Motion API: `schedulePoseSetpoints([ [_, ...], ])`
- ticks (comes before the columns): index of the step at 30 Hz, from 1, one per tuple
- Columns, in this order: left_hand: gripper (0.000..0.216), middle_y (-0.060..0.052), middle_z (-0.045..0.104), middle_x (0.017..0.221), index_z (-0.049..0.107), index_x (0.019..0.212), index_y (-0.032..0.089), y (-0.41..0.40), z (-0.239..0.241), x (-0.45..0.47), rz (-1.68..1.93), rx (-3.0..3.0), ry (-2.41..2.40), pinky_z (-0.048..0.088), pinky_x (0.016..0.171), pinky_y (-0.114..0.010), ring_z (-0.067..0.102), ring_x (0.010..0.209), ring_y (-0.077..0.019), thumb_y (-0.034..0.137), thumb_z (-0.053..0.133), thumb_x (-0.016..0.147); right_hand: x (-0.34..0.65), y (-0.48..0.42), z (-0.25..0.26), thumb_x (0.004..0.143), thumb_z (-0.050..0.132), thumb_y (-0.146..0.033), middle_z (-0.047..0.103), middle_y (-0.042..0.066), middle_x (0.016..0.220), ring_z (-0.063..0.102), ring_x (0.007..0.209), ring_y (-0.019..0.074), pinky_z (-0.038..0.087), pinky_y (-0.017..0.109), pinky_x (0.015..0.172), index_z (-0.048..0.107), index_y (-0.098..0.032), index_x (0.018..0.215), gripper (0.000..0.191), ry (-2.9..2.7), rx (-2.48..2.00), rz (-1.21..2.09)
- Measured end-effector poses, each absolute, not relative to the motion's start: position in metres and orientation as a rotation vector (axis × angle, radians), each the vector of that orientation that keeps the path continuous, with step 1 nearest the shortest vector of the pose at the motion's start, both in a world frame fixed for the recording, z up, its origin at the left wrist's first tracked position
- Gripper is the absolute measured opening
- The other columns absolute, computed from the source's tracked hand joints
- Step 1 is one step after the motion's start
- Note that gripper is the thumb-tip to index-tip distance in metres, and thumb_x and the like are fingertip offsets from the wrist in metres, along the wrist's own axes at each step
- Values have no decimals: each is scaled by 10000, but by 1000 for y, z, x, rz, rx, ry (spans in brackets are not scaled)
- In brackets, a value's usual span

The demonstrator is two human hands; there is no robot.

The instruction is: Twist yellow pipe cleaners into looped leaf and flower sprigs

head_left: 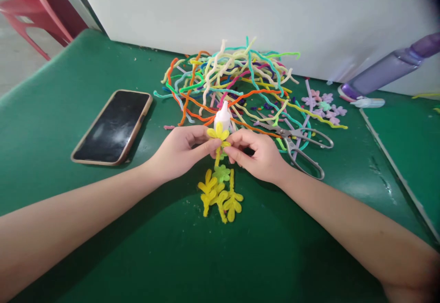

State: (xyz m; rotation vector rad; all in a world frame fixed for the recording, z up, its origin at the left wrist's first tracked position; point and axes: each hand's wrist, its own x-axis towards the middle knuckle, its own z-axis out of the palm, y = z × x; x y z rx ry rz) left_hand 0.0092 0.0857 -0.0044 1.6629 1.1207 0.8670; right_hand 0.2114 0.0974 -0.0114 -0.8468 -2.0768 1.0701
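Note:
Between my hands is a yellow pipe-cleaner piece with looped petals and a stem pointing down. My left hand pinches it from the left with thumb and finger. From the right, my right hand grips the same piece, fingers curled. Just below lie several yellow looped pipe-cleaner sprigs and a light green pipe-cleaner flower. A white bottle with a pointed nozzle stands right behind the held piece, which hides its lower part.
A heap of colourful pipe cleaners lies at the back against a white wall. Scissors rest to the right, near small pastel flowers and a leaning purple bottle. A phone lies left on the green table.

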Motion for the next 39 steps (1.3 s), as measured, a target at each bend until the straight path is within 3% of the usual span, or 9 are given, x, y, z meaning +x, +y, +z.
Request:
schedulePoseSetpoints([
  [7,246,-7,658,621,639,670,160,85,-1,9,795,1618,1132,465,527,-223,588,555,-119,341,622,835,212,96,-9,886,584,-252,616,-32,633,544,507,75,438,213,518,586,-184,843,80,-2060,-825,1033],
  [17,215,-2,664,627,648,685,158,84,-2,10,783,1607,1109,460,534,-218,592,564,-114,323,645,823,212,97,-10,873,613,-254,591,-37,635,528,499,63,443,195,500,575,-172,845,95,-1906,-835,1347],
  [24,141,-2,690,691,672,824,159,81,-3,12,910,1479,1027,539,667,-235,654,638,-121,285,620,857,213,106,-15,890,579,-244,535,-65,553,487,428,56,419,179,417,554,-169,851,88,-1715,-780,1565],
  [28,106,1,684,688,677,829,144,82,-3,12,932,1464,992,543,657,-207,649,628,-104,239,633,850,214,108,-17,883,578,-222,502,-80,533,460,406,53,427,177,393,539,-178,819,88,-1639,-743,1593],
  [36,98,25,664,678,681,808,155,83,-7,12,927,1495,1027,521,641,-154,628,624,-72,234,639,847,209,106,-16,833,662,-286,615,-37,685,576,486,71,444,164,382,604,-185,924,148,-1611,-774,1547],
  [39,85,24,674,710,682,827,165,82,-8,12,886,1509,1005,522,635,-155,634,632,-74,246,655,836,209,107,-16,823,674,-301,606,-35,670,588,499,73,449,162,393,638,-180,859,131,-1641,-785,1538],
])
